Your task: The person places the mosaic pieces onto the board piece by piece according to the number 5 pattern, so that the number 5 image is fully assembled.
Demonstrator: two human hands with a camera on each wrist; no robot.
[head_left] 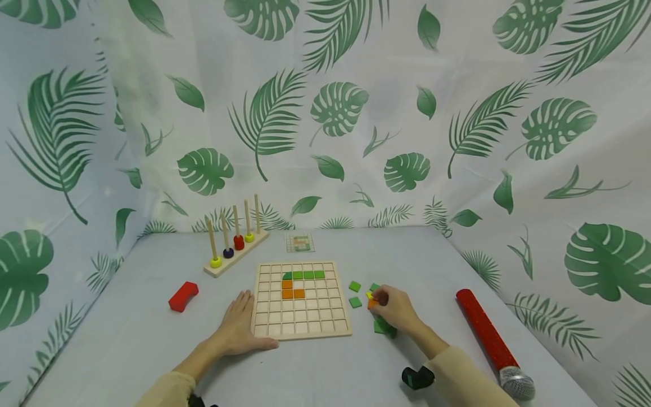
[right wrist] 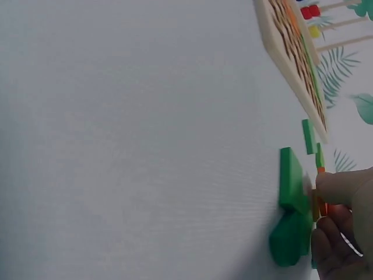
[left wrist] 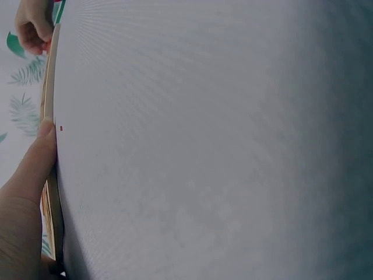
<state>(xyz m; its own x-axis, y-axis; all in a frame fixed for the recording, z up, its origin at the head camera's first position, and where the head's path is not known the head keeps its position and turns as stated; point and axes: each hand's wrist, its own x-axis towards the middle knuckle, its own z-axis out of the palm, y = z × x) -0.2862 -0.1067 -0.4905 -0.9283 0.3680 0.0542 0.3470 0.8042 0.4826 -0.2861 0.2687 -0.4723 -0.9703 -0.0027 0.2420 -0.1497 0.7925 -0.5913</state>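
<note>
A wooden grid board [head_left: 317, 314] lies flat on the table. Green tiles form a row on it, with orange tiles below their left end. My left hand [head_left: 238, 327] rests at the board's front left corner, fingers straight along the left side. In the left wrist view its thumb [left wrist: 35, 160] touches the front edge. Right of the board, my right hand [head_left: 399, 308] pinches an orange tile [head_left: 373, 303] between thumb and fingertips. Loose green tiles [head_left: 355, 286] lie around that hand, and the right wrist view shows green pieces [right wrist: 291, 181] stacked beside its fingers.
Behind the board lies a pattern card [head_left: 300, 243]. A peg stand [head_left: 236, 254] with coloured beads is at the back left, a red block [head_left: 183, 297] in front of it. On the right are a red microphone [head_left: 490, 336] and a small dark object [head_left: 418, 377] near the right sleeve.
</note>
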